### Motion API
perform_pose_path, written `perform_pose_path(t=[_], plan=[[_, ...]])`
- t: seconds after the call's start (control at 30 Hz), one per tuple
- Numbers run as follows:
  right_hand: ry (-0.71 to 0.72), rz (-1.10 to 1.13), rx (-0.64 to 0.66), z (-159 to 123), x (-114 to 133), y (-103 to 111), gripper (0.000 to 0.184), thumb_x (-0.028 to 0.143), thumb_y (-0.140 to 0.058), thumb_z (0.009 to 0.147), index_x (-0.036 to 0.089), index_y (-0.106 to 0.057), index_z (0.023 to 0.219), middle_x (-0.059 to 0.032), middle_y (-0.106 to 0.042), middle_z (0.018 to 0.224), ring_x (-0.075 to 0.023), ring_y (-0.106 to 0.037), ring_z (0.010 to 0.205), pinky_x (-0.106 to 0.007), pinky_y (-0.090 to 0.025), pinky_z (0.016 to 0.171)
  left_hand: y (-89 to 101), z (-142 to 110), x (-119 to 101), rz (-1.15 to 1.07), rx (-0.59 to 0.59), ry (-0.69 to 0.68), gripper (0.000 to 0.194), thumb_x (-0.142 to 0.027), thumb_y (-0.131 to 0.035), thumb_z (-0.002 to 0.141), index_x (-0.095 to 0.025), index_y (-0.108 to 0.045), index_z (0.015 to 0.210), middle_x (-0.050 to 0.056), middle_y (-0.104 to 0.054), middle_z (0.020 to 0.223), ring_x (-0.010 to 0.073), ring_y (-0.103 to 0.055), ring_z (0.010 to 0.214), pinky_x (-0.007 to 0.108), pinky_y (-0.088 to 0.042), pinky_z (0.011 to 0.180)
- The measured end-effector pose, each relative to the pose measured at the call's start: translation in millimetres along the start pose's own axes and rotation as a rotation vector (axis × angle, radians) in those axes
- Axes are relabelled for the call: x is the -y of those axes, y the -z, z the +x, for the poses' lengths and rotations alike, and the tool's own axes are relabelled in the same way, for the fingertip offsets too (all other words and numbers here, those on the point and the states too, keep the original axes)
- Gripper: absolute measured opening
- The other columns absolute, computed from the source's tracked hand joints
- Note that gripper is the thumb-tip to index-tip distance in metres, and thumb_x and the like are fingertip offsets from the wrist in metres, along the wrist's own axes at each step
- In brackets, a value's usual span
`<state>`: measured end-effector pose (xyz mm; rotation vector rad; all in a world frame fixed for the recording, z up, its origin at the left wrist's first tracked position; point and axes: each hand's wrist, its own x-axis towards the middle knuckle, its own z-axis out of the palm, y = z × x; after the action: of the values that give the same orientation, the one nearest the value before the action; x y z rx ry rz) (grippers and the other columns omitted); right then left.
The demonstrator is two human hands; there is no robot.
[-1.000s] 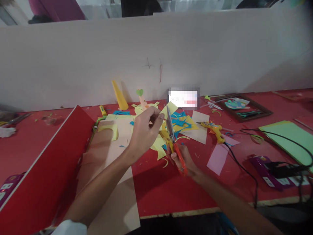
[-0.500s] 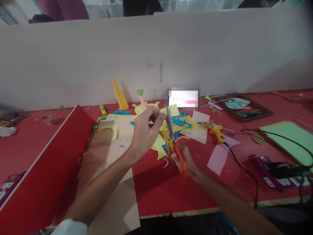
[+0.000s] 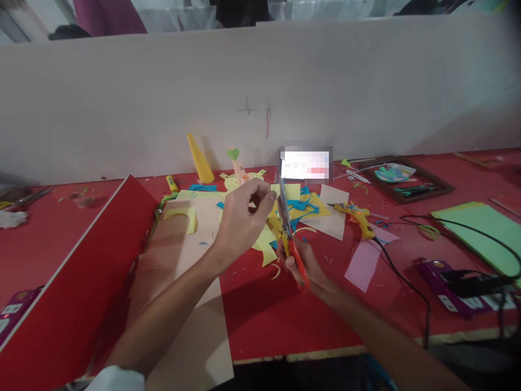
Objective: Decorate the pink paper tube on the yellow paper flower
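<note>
My left hand (image 3: 247, 213) pinches a small piece of pale yellow paper (image 3: 291, 191), raised above the table. Close by on the right, my right hand (image 3: 302, 259) grips a pair of scissors (image 3: 294, 247) with orange and yellow handles. The blades point up and away from me and cross the paper near my left fingertips. Blue paper scraps (image 3: 301, 205) and a deeper yellow sheet (image 3: 320, 204) lie beyond the blades. Below my hands is a cut yellow paper scrap (image 3: 264, 250).
A red board (image 3: 89, 260) leans at left beside a beige sheet (image 3: 195, 326). At the back stand a yellow cone (image 3: 199, 160) and a lit screen (image 3: 306, 164). On the right lie a yellow glue gun (image 3: 358, 214) with its cord, a brown frame (image 3: 407, 179) and green paper (image 3: 480, 228).
The pale yellow paper has turned and dropped lower beside the scissor blades. Both hands keep nearly the same place and grip.
</note>
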<state>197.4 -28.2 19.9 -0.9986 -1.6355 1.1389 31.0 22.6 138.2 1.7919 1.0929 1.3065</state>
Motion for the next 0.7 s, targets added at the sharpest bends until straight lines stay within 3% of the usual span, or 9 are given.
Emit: perform_pose_path(t=[0.33,0.5,0.7], plan=[[-0.042,-0.026,0.015,1.6,5.8,2.9,0.065,0.088,-0.046,0.085,0.023,-0.044,0.075,0.0022,-0.045,0.066,-0.0117,-0.037,0.057,-0.027,-0.031,0.048,-1.1,-0.2,1.1,0.005,-0.021,-0.015,0.019,-0.025,-0.056,0.095,-0.02,-0.048,0.078,-0.002,-0.045,0.072,0.0096,-0.041,0.064,0.021,-0.036,0.053],[-0.078,-0.037,0.026,0.6,6.4,3.6,0.062,0.084,-0.049,0.086,0.024,-0.042,0.074,0.0037,-0.042,0.062,-0.0115,-0.036,0.054,-0.028,-0.031,0.049,0.0,0.7,3.1,-0.011,-0.046,-0.018,0.019,-0.026,-0.054,0.098,-0.021,-0.049,0.081,-0.002,-0.045,0.072,0.0097,-0.04,0.062,0.022,-0.032,0.05],[-0.007,-0.04,0.009,3.1,4.7,3.0,0.055,0.077,-0.05,0.09,0.023,-0.045,0.076,0.0027,-0.045,0.064,-0.0114,-0.038,0.053,-0.029,-0.03,0.049,7.7,4.0,0.4,0.063,-0.007,-0.039,0.018,-0.025,-0.055,0.097,-0.02,-0.051,0.081,-0.002,-0.046,0.071,0.01,-0.041,0.061,0.023,-0.035,0.051]])
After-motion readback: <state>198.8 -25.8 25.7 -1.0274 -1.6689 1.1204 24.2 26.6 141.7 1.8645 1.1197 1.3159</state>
